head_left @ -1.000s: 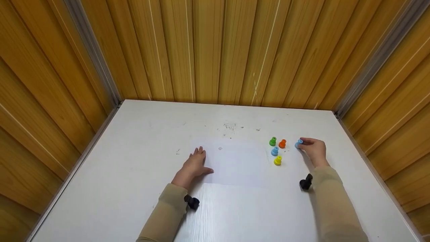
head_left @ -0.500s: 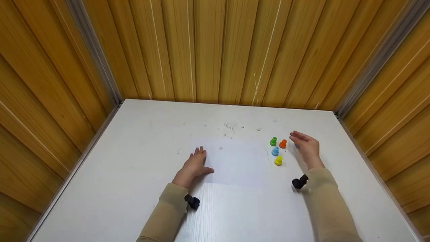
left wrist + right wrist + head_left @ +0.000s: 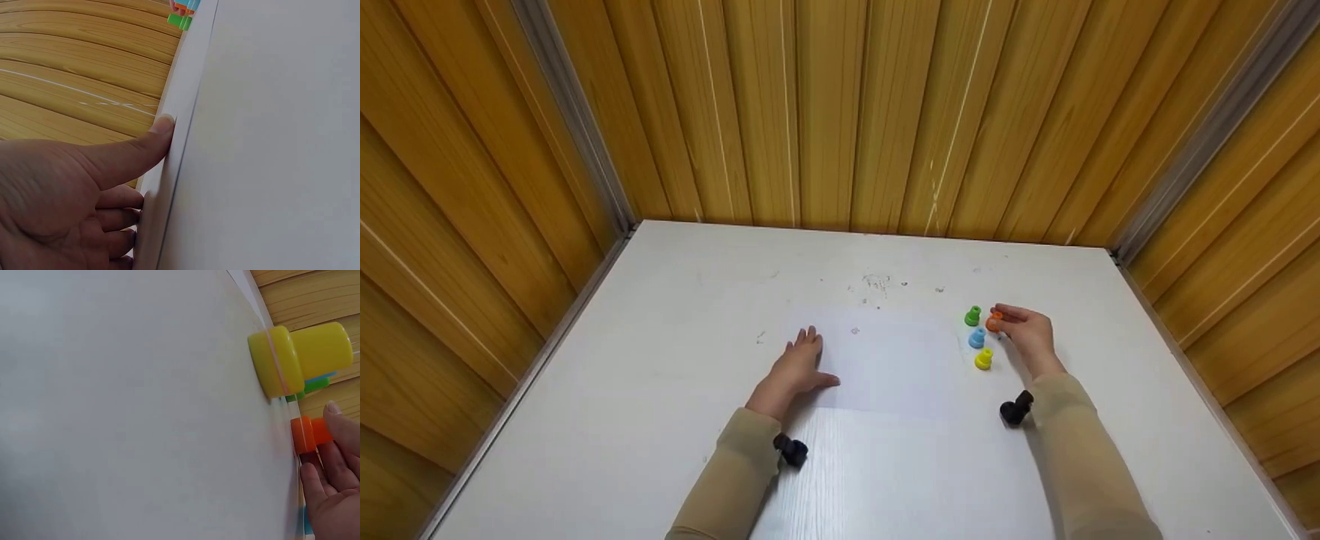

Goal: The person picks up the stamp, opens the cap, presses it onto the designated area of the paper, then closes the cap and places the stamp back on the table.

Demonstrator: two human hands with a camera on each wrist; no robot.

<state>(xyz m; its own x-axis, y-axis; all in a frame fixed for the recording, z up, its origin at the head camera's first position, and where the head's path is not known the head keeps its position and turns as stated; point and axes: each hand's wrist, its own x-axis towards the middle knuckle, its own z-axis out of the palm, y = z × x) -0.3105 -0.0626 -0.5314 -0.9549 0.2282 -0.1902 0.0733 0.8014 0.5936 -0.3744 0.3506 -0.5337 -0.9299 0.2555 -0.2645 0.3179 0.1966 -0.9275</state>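
My right hand (image 3: 1030,337) pinches the orange toy stamp (image 3: 994,322) between thumb and fingers. In the right wrist view, the thumb lies against the handle of that orange stamp (image 3: 320,431). Close to it stand a green stamp (image 3: 973,316), a light blue stamp (image 3: 976,338) and a yellow stamp (image 3: 983,359), all upright. Beside the right hand a bit of blue (image 3: 307,521) shows, mostly hidden. My left hand (image 3: 797,367) rests with fingers spread on the left edge of a white paper sheet (image 3: 896,367); its thumb (image 3: 135,160) lies straight out in the left wrist view.
The white table (image 3: 675,390) bears dark scuffs beyond the paper. Wood-patterned walls (image 3: 825,112) enclose its back and both sides. A black wrist camera (image 3: 1016,409) sits at the right cuff and another black camera (image 3: 791,451) at the left.
My right hand has let go of a second light blue stamp, moved left and taken hold of the orange stamp. That blue stamp is now hidden in the head view. The left hand keeps still.
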